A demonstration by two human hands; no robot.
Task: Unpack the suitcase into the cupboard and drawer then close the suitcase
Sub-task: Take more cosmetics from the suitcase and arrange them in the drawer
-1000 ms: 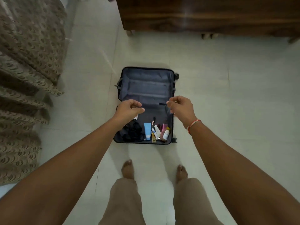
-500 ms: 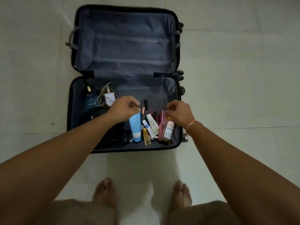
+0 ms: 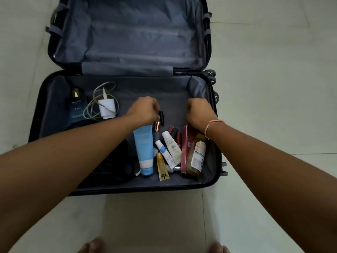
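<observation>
- My two bare arms reach down into the suitcase [image 3: 45,114], which lies flat and wide open on the tiled floor [image 3: 273,88], its lid half bare and its near half holding my things.
- My left hand [image 3: 144,111] is curled, fingertips at a small black cap [image 3: 161,116] that tops a slim rose-gold tube; I cannot tell whether the fingers actually pinch it or only touch it.
- My right hand [image 3: 199,113] is curled into a loose fist above the top edge of a maroon box [image 3: 187,143]; what it holds, if anything, is hidden beneath the knuckles (a thread bracelet circles that wrist).
- Toiletries crowd the near right corner: a blue tube [image 3: 145,148], a white tube [image 3: 172,148], a small yellow tube [image 3: 162,168] and a clear bottle [image 3: 197,156] of amber liquid leaning on the box.
- In the far left corner sit a dark blue perfume bottle [image 3: 76,106] and, just beside it, a white charger [image 3: 106,108] with its cable looped around.
- A black bundle [image 3: 116,167] lies under my left forearm.
- My toes show at the bottom edge.
</observation>
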